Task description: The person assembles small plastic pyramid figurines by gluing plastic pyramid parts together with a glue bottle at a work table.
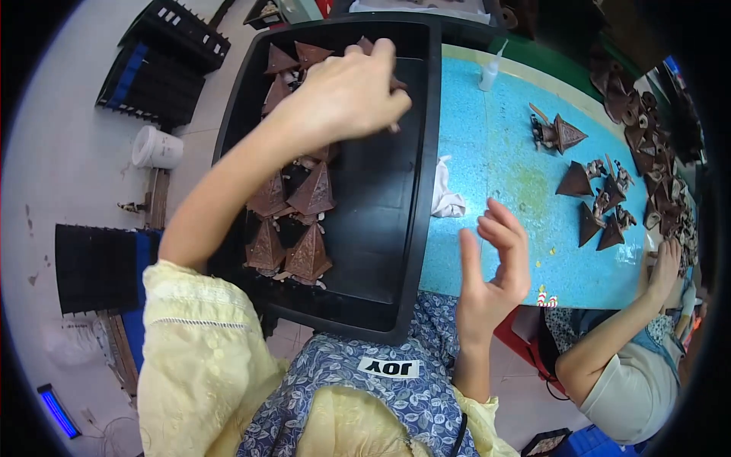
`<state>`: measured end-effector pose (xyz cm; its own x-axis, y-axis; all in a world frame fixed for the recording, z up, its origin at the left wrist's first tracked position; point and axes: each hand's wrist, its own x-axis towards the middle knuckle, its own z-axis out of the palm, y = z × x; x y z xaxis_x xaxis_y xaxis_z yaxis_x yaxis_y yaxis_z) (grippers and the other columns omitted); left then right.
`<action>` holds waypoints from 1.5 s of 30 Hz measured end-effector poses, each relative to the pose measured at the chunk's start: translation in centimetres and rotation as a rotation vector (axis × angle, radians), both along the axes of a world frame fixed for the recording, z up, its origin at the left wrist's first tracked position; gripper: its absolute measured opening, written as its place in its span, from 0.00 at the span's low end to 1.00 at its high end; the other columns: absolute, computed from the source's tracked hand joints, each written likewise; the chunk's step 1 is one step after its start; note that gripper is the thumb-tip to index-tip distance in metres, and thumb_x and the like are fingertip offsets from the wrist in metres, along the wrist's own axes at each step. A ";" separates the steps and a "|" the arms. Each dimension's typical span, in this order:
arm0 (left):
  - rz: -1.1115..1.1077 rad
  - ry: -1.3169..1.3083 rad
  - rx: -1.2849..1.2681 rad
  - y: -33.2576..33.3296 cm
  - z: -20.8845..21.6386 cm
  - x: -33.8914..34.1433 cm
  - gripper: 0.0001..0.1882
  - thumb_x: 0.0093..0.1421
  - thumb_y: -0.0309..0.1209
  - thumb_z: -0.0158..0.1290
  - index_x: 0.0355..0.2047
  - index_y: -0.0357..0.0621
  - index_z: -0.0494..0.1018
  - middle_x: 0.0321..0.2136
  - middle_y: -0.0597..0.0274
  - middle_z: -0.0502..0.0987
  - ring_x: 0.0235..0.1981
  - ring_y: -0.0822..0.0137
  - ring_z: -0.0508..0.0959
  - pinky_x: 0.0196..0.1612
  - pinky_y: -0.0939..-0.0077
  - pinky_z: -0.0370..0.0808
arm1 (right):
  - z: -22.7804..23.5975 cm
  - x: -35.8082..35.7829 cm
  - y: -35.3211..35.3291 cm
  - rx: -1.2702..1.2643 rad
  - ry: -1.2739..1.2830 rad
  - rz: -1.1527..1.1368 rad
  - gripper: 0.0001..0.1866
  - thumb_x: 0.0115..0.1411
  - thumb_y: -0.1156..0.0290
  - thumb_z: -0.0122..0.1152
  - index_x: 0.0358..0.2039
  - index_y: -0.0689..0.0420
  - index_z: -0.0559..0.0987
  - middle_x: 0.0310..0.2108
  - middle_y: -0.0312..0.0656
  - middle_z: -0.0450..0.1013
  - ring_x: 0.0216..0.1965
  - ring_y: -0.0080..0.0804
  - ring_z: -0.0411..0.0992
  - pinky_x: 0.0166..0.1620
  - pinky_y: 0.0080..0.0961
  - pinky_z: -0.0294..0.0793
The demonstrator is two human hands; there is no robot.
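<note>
My left hand (346, 95) reaches into a large black plastic tray (396, 228) and its fingers close around a brown pyramid-shaped piece at the tray's far end; the piece is mostly hidden under the hand. Several more brown pyramid pieces (293, 221) lie in a row along the tray's left side. My right hand (491, 266) hovers open and empty above the near edge of the blue table (495, 167), fingers spread, just right of the tray.
A crumpled white cloth (447, 198) lies beside the tray. More brown pyramids (590, 202) and small parts sit on the table's right half, with a white glue bottle (491, 70) at the back. Another person's arm (632, 320) rests at the right. Black crates (164, 65) and a white bucket (156, 147) stand on the floor.
</note>
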<state>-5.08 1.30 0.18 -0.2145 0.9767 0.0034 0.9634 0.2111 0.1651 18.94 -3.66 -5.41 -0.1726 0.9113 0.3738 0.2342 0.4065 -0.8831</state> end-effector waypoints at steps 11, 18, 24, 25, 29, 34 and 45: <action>0.060 0.380 -0.162 1.2 -8.1 -2.5 0.29 0.54 0.49 0.55 0.49 0.42 0.65 0.39 0.40 0.73 0.39 0.50 0.78 0.42 0.63 0.75 | -2.8 2.8 12.4 0.076 -0.229 -0.300 0.21 0.52 0.72 0.65 0.47 0.61 0.73 0.44 0.50 0.71 0.39 0.39 0.73 0.41 0.30 0.74; -0.126 0.230 -0.123 2.0 -1.1 -2.0 0.32 0.54 0.49 0.56 0.53 0.41 0.65 0.32 0.43 0.78 0.38 0.49 0.79 0.41 0.60 0.76 | -5.8 2.8 20.8 0.154 -0.718 -0.341 0.25 0.50 0.66 0.66 0.49 0.55 0.72 0.49 0.50 0.69 0.44 0.49 0.71 0.47 0.39 0.71; -0.277 -0.605 0.220 1.0 0.2 6.4 0.32 0.59 0.46 0.54 0.56 0.38 0.61 0.47 0.45 0.71 0.47 0.61 0.74 0.43 0.75 0.73 | 0.3 3.0 10.3 0.092 -0.130 0.253 0.33 0.43 0.78 0.68 0.53 0.59 0.69 0.50 0.47 0.69 0.47 0.33 0.71 0.46 0.28 0.72; -0.236 -0.898 -0.021 1.2 -0.2 7.5 0.33 0.61 0.48 0.52 0.58 0.39 0.59 0.45 0.50 0.72 0.46 0.65 0.74 0.46 0.76 0.71 | 1.1 3.3 8.9 0.144 -0.012 0.335 0.34 0.41 0.77 0.69 0.52 0.61 0.69 0.50 0.45 0.70 0.47 0.35 0.72 0.45 0.27 0.72; -0.132 -1.612 -0.208 1.6 -2.4 10.0 0.22 0.65 0.45 0.47 0.49 0.40 0.65 0.36 0.64 0.72 0.38 0.80 0.72 0.37 0.85 0.68 | 2.1 3.5 6.1 0.266 -0.042 -0.016 0.37 0.43 0.78 0.72 0.54 0.65 0.65 0.47 0.49 0.70 0.48 0.35 0.70 0.47 0.28 0.72; 0.098 -1.570 0.147 0.2 -3.5 11.4 0.15 0.67 0.42 0.44 0.44 0.44 0.65 0.33 0.66 0.71 0.32 0.82 0.69 0.35 0.88 0.65 | 0.0 2.5 2.4 -0.432 0.419 0.106 0.21 0.53 0.81 0.64 0.47 0.68 0.69 0.38 0.43 0.72 0.36 0.24 0.73 0.40 0.18 0.72; -0.270 -1.664 -0.099 -1.3 -3.6 9.0 0.29 0.68 0.53 0.29 0.56 0.44 0.58 0.46 0.54 0.71 0.48 0.67 0.72 0.50 0.71 0.71 | 0.8 1.8 2.0 0.219 -0.020 -0.005 0.18 0.44 0.87 0.65 0.38 0.64 0.76 0.34 0.43 0.72 0.33 0.31 0.71 0.36 0.24 0.71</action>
<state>3.96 -0.04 -3.45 0.2392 0.9660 -0.0977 -0.2220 0.1524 0.9630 20.74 -1.70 -4.64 -0.1775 0.8099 0.5590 0.2538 0.5865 -0.7692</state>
